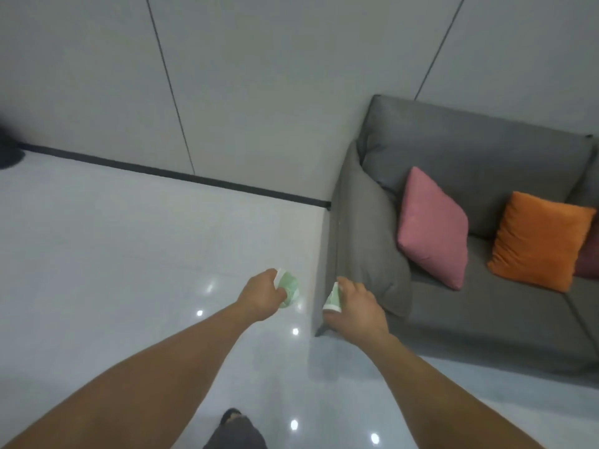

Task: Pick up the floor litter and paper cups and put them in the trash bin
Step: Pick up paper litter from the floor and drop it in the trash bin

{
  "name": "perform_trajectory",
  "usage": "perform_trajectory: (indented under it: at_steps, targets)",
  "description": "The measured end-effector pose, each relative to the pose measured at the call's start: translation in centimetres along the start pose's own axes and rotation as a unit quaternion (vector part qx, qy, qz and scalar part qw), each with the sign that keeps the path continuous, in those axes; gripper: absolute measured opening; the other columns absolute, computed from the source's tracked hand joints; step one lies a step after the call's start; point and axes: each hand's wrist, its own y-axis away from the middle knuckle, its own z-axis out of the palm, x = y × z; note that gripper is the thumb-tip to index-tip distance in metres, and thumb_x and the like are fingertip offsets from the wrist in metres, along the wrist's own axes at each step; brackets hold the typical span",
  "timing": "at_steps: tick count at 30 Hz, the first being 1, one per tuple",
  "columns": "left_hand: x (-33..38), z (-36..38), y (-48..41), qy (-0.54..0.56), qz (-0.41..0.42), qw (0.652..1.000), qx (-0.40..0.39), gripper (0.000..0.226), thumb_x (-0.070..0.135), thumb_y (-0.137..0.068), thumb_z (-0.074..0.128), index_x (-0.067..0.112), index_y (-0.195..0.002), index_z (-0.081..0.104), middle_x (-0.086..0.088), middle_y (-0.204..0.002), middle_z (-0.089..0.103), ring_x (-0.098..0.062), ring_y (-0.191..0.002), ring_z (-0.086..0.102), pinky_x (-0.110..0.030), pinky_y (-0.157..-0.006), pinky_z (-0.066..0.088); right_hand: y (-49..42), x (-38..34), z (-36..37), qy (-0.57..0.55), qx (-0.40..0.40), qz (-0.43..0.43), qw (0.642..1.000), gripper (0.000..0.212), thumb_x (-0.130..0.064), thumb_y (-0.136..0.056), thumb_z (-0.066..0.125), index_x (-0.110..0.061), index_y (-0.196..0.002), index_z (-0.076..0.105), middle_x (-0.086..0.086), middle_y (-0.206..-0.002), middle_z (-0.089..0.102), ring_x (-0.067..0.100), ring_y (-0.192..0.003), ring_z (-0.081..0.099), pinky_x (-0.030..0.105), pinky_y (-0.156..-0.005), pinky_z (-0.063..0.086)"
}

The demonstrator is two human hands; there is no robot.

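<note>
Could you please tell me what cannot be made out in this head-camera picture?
All in the head view:
- Hidden: contents of the left cup, wrapped by the left hand.
- Mostly covered: the right cup, behind the right hand; only a sliver shows.
- Blurred and cut off by the left edge: a dark object, unidentifiable.
- Cut by the right edge: a dark red cushion, partly behind the orange cushion.
</note>
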Motion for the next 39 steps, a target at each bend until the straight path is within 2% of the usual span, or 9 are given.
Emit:
perform_trajectory:
  at_steps: [5,10,19,24,28,32,39]
  targets:
    - [-6.1,-9.0,-1.9,0.018,-0.043,0.998,0.05,0.027,0.023,-0.088,0.056,0.011,-0.112,0.056,-0.009,-0.109,0.063,-0.025,-0.095,0.057,-0.031,-0.079,0.047,-6.0,-11.1,1.1,0.025,-0.014,-0.078,0.997,0.079,-0.048,-0.081,0.062,-0.028,-0.148,0.025,0.002,-0.136,0.044,0.026,-0.123,0.045,0.038,-0.095,0.043]
    - [-11.6,-16.5,-3.3,0.057,-0.088,0.988,0.109,0.038,0.023,-0.087,0.056,0.012,-0.123,0.054,-0.008,-0.116,0.062,-0.027,-0.104,0.058,-0.031,-0.085,0.047,-11.4,-21.4,2.8,0.058,-0.031,-0.162,0.985,0.076,-0.048,-0.082,0.06,-0.029,-0.147,0.026,0.001,-0.133,0.045,0.025,-0.116,0.046,0.038,-0.091,0.045]
    - [-22.5,-28.7,-6.2,0.078,-0.185,0.957,0.208,0.031,0.021,-0.088,0.055,0.011,-0.117,0.054,-0.008,-0.108,0.061,-0.027,-0.097,0.059,-0.028,-0.073,0.045,-21.3,-38.9,7.9,0.087,-0.093,-0.302,0.945,0.076,-0.05,-0.081,0.06,-0.029,-0.145,0.026,0.001,-0.132,0.045,0.026,-0.116,0.046,0.038,-0.09,0.043]
    - [-27.5,-36.8,-7.8,0.092,-0.239,0.931,0.26,0.014,0.019,-0.084,0.054,0.018,-0.098,0.053,-0.004,-0.096,0.061,-0.02,-0.08,0.054,-0.026,-0.06,0.039,-26.9,-49.3,9.8,0.092,-0.122,-0.369,0.917,0.076,-0.05,-0.082,0.059,-0.029,-0.147,0.025,0.001,-0.133,0.043,0.025,-0.117,0.045,0.038,-0.09,0.043]
    - [-31.3,-42.0,-8.1,0.096,-0.277,0.905,0.307,0.019,0.022,-0.084,0.055,0.017,-0.103,0.056,0.0,-0.092,0.058,-0.022,-0.085,0.054,-0.027,-0.066,0.039,-29.9,-57.0,10.9,0.107,-0.134,-0.42,0.891,0.077,-0.049,-0.082,0.059,-0.028,-0.147,0.024,0.002,-0.133,0.043,0.026,-0.118,0.044,0.038,-0.09,0.042]
    - [-36.0,-45.9,-7.9,0.105,-0.305,0.887,0.332,0.02,0.021,-0.085,0.056,0.013,-0.103,0.057,-0.005,-0.097,0.063,-0.023,-0.086,0.055,-0.029,-0.07,0.043,-31.3,-63.7,12.7,0.122,-0.146,-0.458,0.868,0.077,-0.05,-0.082,0.06,-0.028,-0.147,0.024,0.002,-0.133,0.043,0.026,-0.118,0.044,0.038,-0.09,0.041]
    - [-45.8,-53.9,-8.2,0.141,-0.326,0.865,0.354,0.023,0.019,-0.085,0.056,0.011,-0.106,0.057,-0.007,-0.1,0.063,-0.025,-0.089,0.057,-0.031,-0.074,0.046,-33.3,-76.8,17.4,0.148,-0.155,-0.484,0.848,0.076,-0.048,-0.083,0.059,-0.028,-0.147,0.024,0.001,-0.134,0.043,0.025,-0.118,0.044,0.037,-0.091,0.042]
